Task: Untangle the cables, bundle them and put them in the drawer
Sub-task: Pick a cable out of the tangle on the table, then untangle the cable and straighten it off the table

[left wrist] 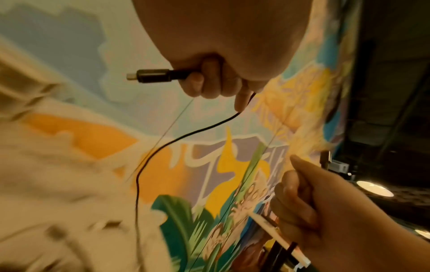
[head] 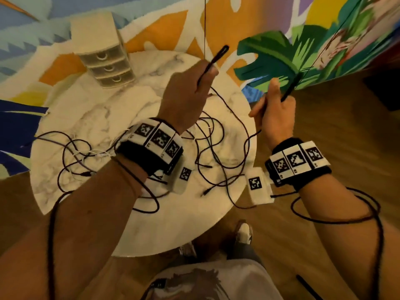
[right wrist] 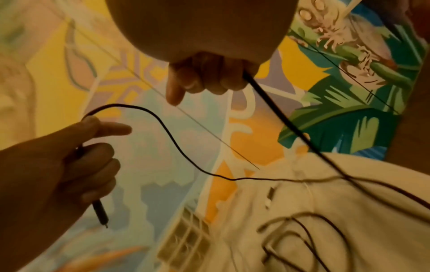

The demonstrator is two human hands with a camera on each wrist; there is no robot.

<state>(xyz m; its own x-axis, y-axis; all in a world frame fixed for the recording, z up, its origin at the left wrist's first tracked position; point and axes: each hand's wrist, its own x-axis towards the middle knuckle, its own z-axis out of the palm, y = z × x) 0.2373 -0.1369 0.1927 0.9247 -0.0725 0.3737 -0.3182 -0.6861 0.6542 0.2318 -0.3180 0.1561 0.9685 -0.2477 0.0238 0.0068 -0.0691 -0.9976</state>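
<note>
Both hands raised above the far edge of the round marble tabletop (head: 227, 215), each gripping one end of a black cable (right wrist: 186, 160). The left hand (head: 186, 92) has its fingers curled round the cable just behind a plug (left wrist: 151, 75), which projects free of the fist; the slack runs down from the little finger toward the tabletop. The right hand (head: 275, 113) holds the other end in a closed fist near the right edge, its plug pointing up and away — the connector type is too blurred to read.

The remaining cables (head: 207, 146) lie loosely looped and crossed over the middle and left of the tabletop; a thin white cable (head: 91, 153) sits among the loops toward the left edge. The small drawer unit (head: 104, 55) stands at the far-left edge, all three drawers appearing closed.

Step in hand, as judged: untangling — one cable is being singled out by its two ends, while its middle appears to trail into the heap. The next move calls for lifting or drawing the ends apart gently, watching where the middle catches on other loops, and freeing it before any coiling begins. Bundling and stowing are not yet begun.
</note>
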